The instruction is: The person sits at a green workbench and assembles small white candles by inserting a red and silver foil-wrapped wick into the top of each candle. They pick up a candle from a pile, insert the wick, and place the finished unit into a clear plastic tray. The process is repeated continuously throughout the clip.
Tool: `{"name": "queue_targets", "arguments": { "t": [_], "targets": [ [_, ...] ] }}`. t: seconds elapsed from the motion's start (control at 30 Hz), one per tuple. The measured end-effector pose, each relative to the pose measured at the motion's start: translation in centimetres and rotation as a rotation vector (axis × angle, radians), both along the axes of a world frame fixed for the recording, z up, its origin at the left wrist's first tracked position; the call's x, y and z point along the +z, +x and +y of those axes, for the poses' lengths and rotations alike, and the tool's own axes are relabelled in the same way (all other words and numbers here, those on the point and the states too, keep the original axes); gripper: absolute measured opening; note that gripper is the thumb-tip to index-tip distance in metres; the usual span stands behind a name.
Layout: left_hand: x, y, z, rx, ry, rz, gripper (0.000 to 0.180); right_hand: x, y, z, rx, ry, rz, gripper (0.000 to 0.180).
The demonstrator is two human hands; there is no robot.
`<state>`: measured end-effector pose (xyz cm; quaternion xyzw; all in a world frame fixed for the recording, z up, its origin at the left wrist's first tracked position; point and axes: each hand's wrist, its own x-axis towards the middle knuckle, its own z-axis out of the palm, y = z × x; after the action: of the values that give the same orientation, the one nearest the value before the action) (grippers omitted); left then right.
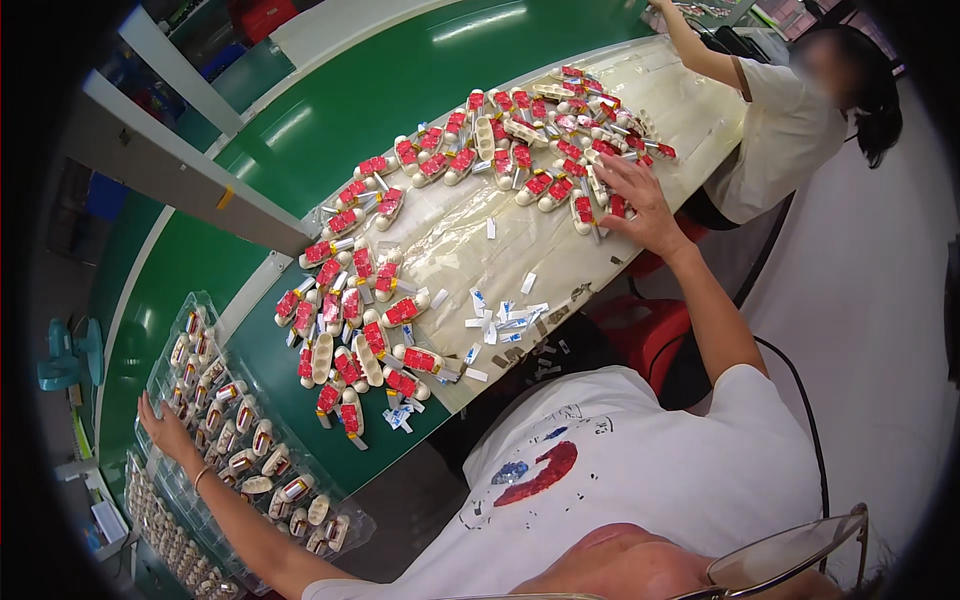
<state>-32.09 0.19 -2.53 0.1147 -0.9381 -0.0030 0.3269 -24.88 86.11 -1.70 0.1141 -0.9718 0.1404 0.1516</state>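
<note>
**Hands spread across a desk of red-and-cream pieces**

A long desk (560, 250) runs diagonally from lower left to upper right, its top wrapped in clear, wrinkled plastic film with a green surface showing at the near end. Beyond it lies a glossy green floor (330, 120) with pale lines, and a grey beam crosses at the upper left. A second person in a cream shirt (780, 130) sits at the far end of the desk, one arm reaching away.

Small oblong cream pieces with red labels (400, 310) lie scattered in two loose heaps, one near the middle of the desk, one toward its far end. Their long axes point every way, with no common direction; many lie label up, a few show plain cream backs. Small white and blue slips (500, 322) are strewn between the heaps near the desk's edge.

The right hand (635, 200) rests open, fingers splayed, palm down on the far heap, touching several pieces without closing on any. The left hand (165, 430) is stretched out to the left, also open with fingers spread, lying on the rim of a clear plastic tray (205, 400) whose pockets hold more of the pieces in rows. More such trays sit just below it.
</note>
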Motion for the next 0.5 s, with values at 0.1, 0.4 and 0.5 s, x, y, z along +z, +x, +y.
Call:
{"name": "queue_targets", "arguments": {
  "t": [0.1, 0.4, 0.5],
  "targets": [
    [4.3, 1.4, 11.6, -0.242, 0.639, -0.033, 0.033, -0.7, -0.1, -1.9, 0.029, -0.071, 0.03, 0.07],
    [8.3, 9.0, 43.5, -1.001, 0.411, -0.431, 0.057, -0.4, 0.4, -18.1, 0.091, -0.359, 0.057, 0.055],
    [6.9, 10.2, 48.9, -1.004, 0.163, -0.503, 0.086, -0.7, -1.2, -21.0, 0.271, -0.665, 0.071, 0.045]
  ]
}}
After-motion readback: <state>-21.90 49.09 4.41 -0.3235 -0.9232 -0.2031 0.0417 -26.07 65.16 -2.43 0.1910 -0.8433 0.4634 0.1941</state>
